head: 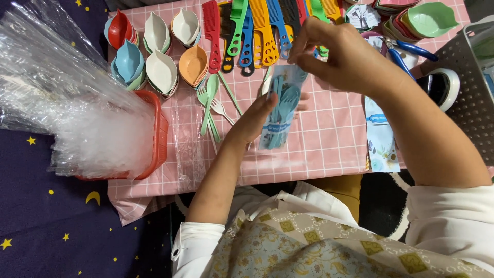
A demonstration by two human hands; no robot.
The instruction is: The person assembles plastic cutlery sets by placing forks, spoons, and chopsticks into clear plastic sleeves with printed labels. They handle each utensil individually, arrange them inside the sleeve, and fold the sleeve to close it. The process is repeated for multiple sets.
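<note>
1. A slim clear plastic packet [280,105] of pale blue plastic cutlery is held above the pink checked cloth of the worktop [329,139]; this packet is taken as the landmark.
2. The left hand [254,121] is laid against the packet's left edge, its fingers closed flat along the glossy film, and the packet is supported from beneath.
3. The right hand [334,54] is set at the packet's top, its fingers pinched together on the upper rim.
4. Left of the packet, loose pale green forks and a spoon [210,103] are spread on the cloth.
5. Above the packet, a row of bright toothed plastic combs [257,31] is laid.
6. Far left of the packet, crinkled cellophane bags [67,98] are stuffed into a red slotted basket [159,134].
7. Upper left of the packet, smooth leaf-shaped bowls [162,72] are stacked.
</note>
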